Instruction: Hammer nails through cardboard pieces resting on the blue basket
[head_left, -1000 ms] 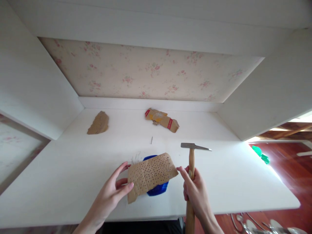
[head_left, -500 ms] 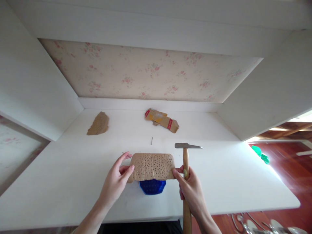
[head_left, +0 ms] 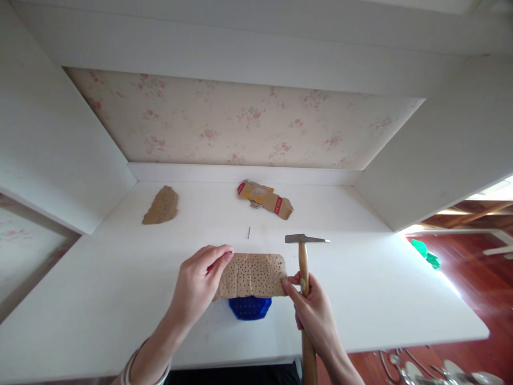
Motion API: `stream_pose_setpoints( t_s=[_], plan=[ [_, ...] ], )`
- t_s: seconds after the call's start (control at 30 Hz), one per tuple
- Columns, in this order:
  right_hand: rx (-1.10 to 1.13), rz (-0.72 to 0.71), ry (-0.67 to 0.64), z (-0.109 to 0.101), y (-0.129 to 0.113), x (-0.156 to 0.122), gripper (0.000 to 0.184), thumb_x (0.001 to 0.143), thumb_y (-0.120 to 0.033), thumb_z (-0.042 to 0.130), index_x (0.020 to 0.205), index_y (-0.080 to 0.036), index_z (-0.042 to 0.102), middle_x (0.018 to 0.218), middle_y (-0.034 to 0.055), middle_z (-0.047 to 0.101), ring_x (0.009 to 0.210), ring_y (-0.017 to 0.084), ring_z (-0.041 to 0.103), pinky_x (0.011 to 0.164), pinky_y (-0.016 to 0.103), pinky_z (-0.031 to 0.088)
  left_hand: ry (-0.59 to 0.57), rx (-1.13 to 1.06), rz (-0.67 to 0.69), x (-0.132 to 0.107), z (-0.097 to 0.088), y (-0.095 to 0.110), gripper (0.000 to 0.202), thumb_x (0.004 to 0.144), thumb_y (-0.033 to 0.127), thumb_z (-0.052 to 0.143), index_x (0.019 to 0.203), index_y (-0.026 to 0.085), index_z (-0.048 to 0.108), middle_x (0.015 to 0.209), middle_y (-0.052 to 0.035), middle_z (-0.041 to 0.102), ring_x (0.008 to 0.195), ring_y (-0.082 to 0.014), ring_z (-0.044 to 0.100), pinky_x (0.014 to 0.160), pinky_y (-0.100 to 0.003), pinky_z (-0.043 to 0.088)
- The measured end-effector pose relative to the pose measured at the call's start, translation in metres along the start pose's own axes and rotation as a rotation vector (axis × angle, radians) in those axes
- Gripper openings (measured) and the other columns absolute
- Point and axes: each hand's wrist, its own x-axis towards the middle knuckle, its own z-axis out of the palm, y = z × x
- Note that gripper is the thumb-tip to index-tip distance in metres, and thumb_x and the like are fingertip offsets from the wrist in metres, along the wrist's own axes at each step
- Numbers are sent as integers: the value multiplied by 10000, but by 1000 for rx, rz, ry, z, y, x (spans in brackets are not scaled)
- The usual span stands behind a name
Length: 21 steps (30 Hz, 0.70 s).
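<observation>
A piece of brown cardboard (head_left: 256,275) dotted with many small holes sits over a blue object with a grid of dents (head_left: 250,308), whose upper part it hides. My right hand (head_left: 315,305) is closed round the wooden handle of a hammer (head_left: 303,262), head upward, while its thumb and finger touch the cardboard's right edge. At the cardboard's upper left, my left hand (head_left: 200,280) is closed in a pinch; whatever its fingertips hold is too small to make out. A nail (head_left: 249,232) lies on the white tabletop (head_left: 360,289) just beyond the cardboard.
Toward the back lie a torn scrap of brown cardboard (head_left: 161,205) on the left and a cardboard strip with red and yellow print (head_left: 265,199). Behind them is a panel with a floral pattern (head_left: 248,123). A green object (head_left: 425,253) is on the reddish floor (head_left: 473,289) at right.
My left hand has moved right and slightly up over the cardboard's left corner, its spread fingers closing into a pinch. My right hand and the hammer stay almost where they were.
</observation>
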Motion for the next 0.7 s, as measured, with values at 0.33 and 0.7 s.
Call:
stream_pose_setpoints(
  t_s=[0.33,0.7],
  plan=[
    [-16,-11,13,-1,-1,-1,323,844,-514,620,875,-231,467,506,-119,450,268,61,387,248,158,273,-16,-333,-345,10,16,-13,262,872,423,624,948,189,714,900,-48,722,830,-173,659,772,-265,519],
    [-27,-19,3,0,-2,3,335,845,-532,612,892,-237,461,771,-48,628,293,41,414,236,165,305,-150,-371,-350,13,38,-25,254,864,438,620,914,199,689,932,-52,769,898,-218,725,846,-316,565]
  ],
)
